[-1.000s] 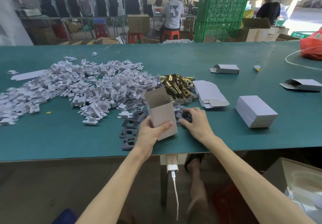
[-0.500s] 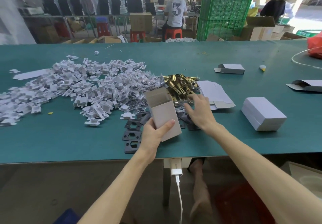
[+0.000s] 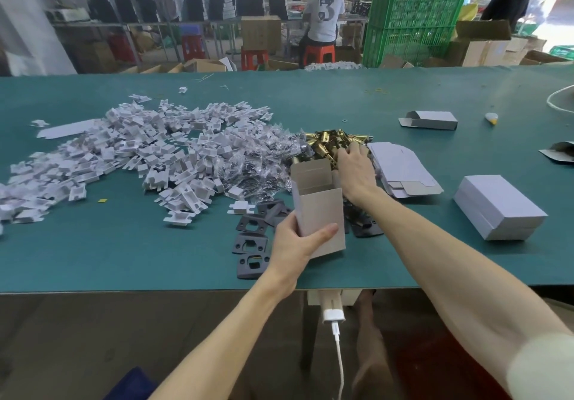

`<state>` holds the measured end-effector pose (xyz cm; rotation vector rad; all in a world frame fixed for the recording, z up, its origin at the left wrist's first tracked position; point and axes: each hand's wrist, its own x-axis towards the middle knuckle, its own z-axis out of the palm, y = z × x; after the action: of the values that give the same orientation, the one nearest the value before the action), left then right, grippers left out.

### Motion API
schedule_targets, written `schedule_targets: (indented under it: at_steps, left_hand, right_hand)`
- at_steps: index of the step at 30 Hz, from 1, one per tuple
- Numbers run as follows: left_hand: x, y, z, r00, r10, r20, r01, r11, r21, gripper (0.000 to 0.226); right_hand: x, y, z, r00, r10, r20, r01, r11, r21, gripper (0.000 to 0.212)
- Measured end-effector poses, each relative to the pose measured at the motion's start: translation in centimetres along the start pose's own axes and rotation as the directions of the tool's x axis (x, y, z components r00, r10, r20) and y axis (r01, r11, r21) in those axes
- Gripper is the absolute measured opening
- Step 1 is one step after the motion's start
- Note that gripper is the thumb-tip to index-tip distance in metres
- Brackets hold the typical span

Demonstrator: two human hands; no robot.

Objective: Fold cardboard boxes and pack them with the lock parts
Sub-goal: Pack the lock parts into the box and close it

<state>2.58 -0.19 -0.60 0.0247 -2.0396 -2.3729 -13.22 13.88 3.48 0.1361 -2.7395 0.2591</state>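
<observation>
Holding the open cardboard box (image 3: 318, 213) upright near the table's (image 3: 93, 259) front edge, the left hand (image 3: 293, 244) has thumb and fingers wrapped round its lower half, top flap standing up. The right hand (image 3: 355, 171) lies spread, palm down, on the brass lock parts (image 3: 329, 143) just behind the box (whether its fingers have closed on one I cannot tell). Tangled brass pieces could drag neighbours out and scatter them, or a clumsy insertion could crush the thin walls
</observation>
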Motion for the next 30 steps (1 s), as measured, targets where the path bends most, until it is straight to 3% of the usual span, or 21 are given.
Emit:
schedule_targets:
  at_steps: [9,21,26,30]
  left_hand:
    - [0.2,0.0,0.1,1.0,-0.002,-0.01,0.002,1.0,0.012,0.045]
    - [0.2,0.3,0.0,1.0,0.005,0.012,-0.005,1.0,-0.012,0.046]
    - [0.2,0.2,-0.1,0.999,0.026,0.025,-0.026,1.0,-0.003,0.047]
    - [0.3,0.1,-0.2,0.999,0.03,0.024,-0.03,1.0,0.002,0.047]
  right_hand:
    - [0.3,-0.2,-0.8,0.995,-0.054,-0.085,0.048,0.996,-0.07,0.024]
    - [0.6,-0.8,-4.6,0.986,-0.067,-0.152,0.096,0.978,0.186,0.012]
    - [0.1,-0.1,-6.3,0.97,-0.017,-0.241,0.102,0.933,0.345,0.013]
    - [0.0,0.4,-7.8,0.966,0.105,-0.237,0.019,0.885,0.466,0.015]
